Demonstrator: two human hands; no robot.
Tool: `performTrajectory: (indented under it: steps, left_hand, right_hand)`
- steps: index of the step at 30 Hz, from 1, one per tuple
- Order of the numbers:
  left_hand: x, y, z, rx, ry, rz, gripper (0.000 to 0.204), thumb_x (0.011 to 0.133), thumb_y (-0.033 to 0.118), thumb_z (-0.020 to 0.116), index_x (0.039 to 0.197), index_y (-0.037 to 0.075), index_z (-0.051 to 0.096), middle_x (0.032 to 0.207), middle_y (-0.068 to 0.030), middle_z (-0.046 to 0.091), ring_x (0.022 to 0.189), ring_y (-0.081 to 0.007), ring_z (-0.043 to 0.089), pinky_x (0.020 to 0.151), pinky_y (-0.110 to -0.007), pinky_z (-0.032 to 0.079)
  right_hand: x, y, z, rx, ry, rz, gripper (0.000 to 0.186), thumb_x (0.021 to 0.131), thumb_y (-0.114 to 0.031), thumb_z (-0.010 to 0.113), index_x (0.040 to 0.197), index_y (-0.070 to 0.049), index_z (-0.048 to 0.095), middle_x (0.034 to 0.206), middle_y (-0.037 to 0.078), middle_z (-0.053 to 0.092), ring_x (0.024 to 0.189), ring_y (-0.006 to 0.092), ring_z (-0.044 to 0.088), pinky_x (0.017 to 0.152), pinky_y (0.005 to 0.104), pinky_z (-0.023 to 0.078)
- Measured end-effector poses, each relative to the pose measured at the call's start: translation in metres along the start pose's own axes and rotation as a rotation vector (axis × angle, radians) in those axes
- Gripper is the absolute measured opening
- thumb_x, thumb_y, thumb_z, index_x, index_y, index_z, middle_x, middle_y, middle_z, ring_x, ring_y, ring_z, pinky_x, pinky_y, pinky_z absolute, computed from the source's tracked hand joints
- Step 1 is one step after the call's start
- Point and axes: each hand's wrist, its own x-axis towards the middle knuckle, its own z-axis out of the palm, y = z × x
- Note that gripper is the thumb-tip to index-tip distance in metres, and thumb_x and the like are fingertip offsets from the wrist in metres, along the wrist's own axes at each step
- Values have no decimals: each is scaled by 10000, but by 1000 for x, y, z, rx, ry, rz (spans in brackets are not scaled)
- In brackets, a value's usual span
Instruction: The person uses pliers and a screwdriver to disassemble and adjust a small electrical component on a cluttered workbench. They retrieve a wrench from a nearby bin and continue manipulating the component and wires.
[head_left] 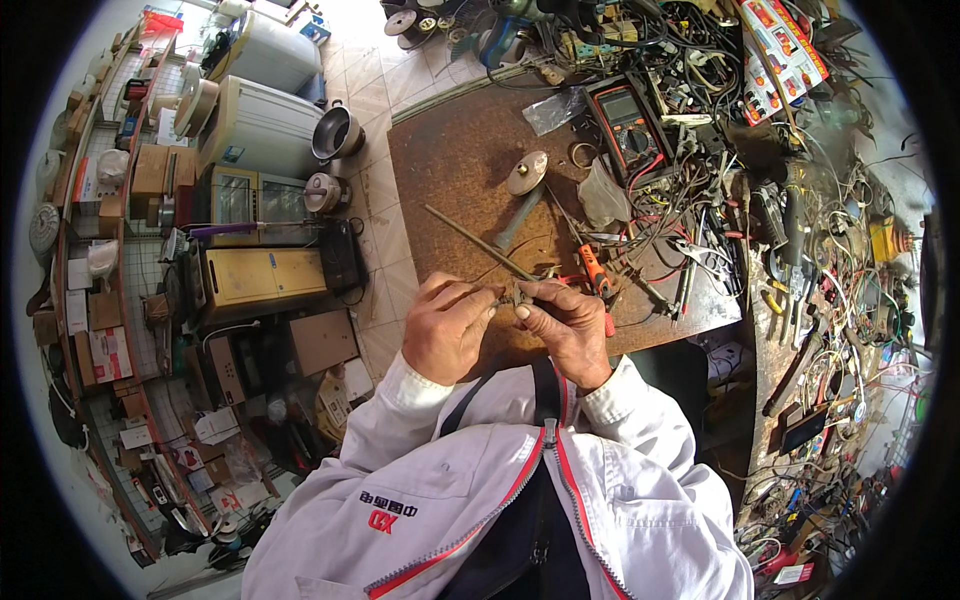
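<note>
Workbench (450, 160), brown and worn, taken as the landmark. Both hands meet just above its near edge, in front of the person's chest. Left hand (446, 330) has fingers curled, thumb and forefinger pinched on one end of a small metal part (513, 296). Right hand (565, 328) has fingers bent likewise, fingertips gripping the other end of the same part. Part itself too small to tell its kind; it sits between the two thumbs, held clear of the bench top.

A long thin metal rod (478, 242) lies slantwise on the bench just beyond the hands. An orange-handled tool (595, 272) rests on the bench just right of the right hand's knuckles. A round metal disc on a grey stem (524, 188) lies near the bench's middle. An orange-edged multimeter (628, 128) stands toward the far right of the bench, beside a tangle of wires (700, 200) that covers the bench's right side. Left of the bench, on the tiled floor, sit two steel pots (334, 135).
</note>
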Motion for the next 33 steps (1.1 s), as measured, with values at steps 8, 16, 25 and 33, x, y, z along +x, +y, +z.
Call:
performTrajectory:
  steps: [8, 16, 25, 33]
  left_hand:
    - [-14, -5, 10, -854, -222, -392, 183, 917, 57, 676, 1082, -23, 685, 960, -60, 702, 875, -155, 656, 777, -283, 512]
    - [-12, -2, 11, -1529, -301, -677, 301, 988, 118, 562, 1239, -46, 589, 1093, -79, 669, 982, -157, 655, 855, -304, 545]
    - [-20, -7, 15, -1843, -332, -1003, 384, 1021, 300, 487, 1202, -25, 581, 966, -103, 639, 836, -231, 668, 650, -422, 593]
    - [-28, -10, 21, -2085, -389, -1019, 463, 1039, 378, 440, 1232, -22, 571, 993, -105, 643, 869, -228, 666, 633, -399, 584]
  right_hand:
    - [-7, -15, 7, 30, -6, 19, 348, 867, -2, 731, 1201, 60, 661, 1005, 41, 643, 873, 90, 607, 767, 237, 507]
    - [-7, -12, 6, 11, -21, 72, 399, 869, -1, 723, 1245, 82, 616, 987, 30, 621, 850, 87, 606, 771, 234, 519]
    - [-3, -3, -4, -95, 105, 125, 264, 939, -108, 684, 1133, 65, 635, 893, 30, 679, 772, 65, 585, 667, 232, 492]
    - [-5, 3, -7, -165, 3, 99, 175, 940, -85, 676, 1054, 48, 662, 928, 23, 682, 826, 71, 593, 725, 237, 502]
